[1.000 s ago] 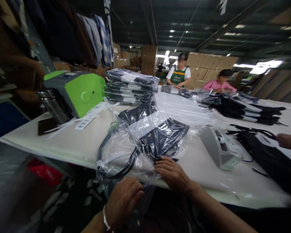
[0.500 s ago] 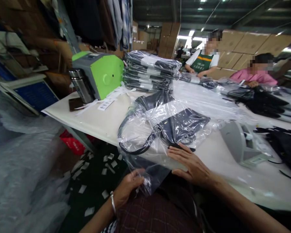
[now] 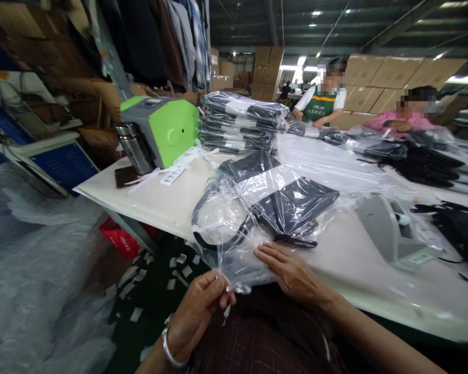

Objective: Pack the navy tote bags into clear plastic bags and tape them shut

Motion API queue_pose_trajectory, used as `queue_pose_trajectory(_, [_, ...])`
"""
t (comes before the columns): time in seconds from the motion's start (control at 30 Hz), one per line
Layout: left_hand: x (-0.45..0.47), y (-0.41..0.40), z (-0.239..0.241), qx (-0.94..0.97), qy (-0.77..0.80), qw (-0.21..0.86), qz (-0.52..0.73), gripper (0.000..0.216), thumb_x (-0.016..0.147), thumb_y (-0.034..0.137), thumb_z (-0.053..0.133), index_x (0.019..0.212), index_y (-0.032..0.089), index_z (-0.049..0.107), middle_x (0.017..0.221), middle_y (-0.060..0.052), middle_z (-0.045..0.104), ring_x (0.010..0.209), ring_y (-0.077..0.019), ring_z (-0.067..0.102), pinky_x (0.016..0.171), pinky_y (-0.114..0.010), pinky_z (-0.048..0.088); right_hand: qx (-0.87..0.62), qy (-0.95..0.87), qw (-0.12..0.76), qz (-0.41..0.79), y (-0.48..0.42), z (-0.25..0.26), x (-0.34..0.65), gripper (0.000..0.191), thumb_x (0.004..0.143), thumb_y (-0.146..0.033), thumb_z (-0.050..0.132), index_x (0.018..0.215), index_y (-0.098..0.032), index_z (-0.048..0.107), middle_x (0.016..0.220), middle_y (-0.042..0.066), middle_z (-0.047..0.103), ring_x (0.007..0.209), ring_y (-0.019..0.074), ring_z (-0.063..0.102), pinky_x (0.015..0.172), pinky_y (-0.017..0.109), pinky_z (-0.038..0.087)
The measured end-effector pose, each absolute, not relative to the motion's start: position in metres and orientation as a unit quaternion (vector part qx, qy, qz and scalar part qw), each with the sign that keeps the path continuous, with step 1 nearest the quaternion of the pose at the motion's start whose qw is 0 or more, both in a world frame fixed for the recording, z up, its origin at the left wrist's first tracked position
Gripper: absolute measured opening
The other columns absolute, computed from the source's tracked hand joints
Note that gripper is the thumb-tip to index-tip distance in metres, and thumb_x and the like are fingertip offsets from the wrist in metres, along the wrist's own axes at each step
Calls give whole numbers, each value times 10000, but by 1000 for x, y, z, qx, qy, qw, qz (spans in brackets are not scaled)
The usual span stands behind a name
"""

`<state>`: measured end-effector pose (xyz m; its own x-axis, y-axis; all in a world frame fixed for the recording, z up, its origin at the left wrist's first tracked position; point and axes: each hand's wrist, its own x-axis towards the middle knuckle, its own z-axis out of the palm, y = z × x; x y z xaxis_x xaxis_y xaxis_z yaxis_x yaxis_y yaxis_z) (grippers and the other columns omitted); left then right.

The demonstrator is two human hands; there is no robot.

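A clear plastic bag (image 3: 218, 208) lies at the table's front edge, wrapped around a dark handbag (image 3: 312, 200) with a curved strap (image 3: 206, 240) and a white band across it. My left hand (image 3: 208, 296), with a bangle at the wrist, is closed in a pinch on the bag's loose end, just off the table edge. A small white strip hangs below these fingers. Resting on the plastic at the edge, below the handbag, is my right hand (image 3: 292, 270), its fingers stretched out flat and holding nothing.
Behind stand a stack of wrapped bags (image 3: 239, 122), a green-grey machine (image 3: 171, 130) and a steel flask (image 3: 134, 148). A grey tape dispenser (image 3: 393, 234) is at right. Two people work across the table (image 3: 171, 202). Plastic sheeting (image 3: 35, 275) heaps at left.
My left hand has drawn the plastic's loose end up and gathered it near the table edge. My right hand has slid left over the plastic. The view has shifted slightly.
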<state>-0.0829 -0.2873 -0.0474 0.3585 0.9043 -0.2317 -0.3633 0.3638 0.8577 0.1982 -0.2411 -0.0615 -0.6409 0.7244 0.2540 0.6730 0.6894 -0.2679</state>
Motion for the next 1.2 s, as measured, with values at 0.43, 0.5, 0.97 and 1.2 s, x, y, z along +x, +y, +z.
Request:
queue_pose_trajectory(0.43, [-137, -240, -83, 623, 592, 236, 454, 216, 917, 383, 573, 1031, 220, 659, 1016, -45, 661, 877, -198, 622, 807, -334, 496, -386, -887, 207, 148, -233, -41, 204, 426, 1002, -256, 435, 1418, -272, 528, 1403, 49, 601, 1309, 191, 548, 1117, 400, 461])
queue_pose_trajectory(0.5, [-134, -242, -87, 649, 576, 231, 440, 183, 921, 359, 575, 996, 223, 669, 1012, -50, 665, 922, -206, 625, 838, -347, 498, -380, -895, 205, 109, -236, -41, 197, 456, 970, -263, 515, 1425, -281, 515, 1395, 53, 608, 1295, 206, 560, 1111, 428, 466])
queue_pose_trajectory(0.97, [-101, -223, -55, 864, 354, 173, 315, 342, 962, 222, 514, 1281, 223, 639, 1151, -117, 709, 1047, -228, 670, 932, -343, 535, -237, -921, 296, 91, -258, -17, 129, 241, 959, -208, 550, 1178, -198, 650, 1127, 57, 755, 1045, 185, 700, 899, 325, 577])
queue_pose_trajectory(1.2, [-69, -190, -56, 876, 437, 84, 187, 464, 873, 220, 633, 1330, 155, 586, 1223, -172, 665, 1111, -345, 617, 983, -542, 487, -256, -892, 284, 241, -259, -12, 129, 248, 972, -249, 516, 1126, -176, 697, 1080, 78, 761, 980, 174, 712, 903, 300, 557])
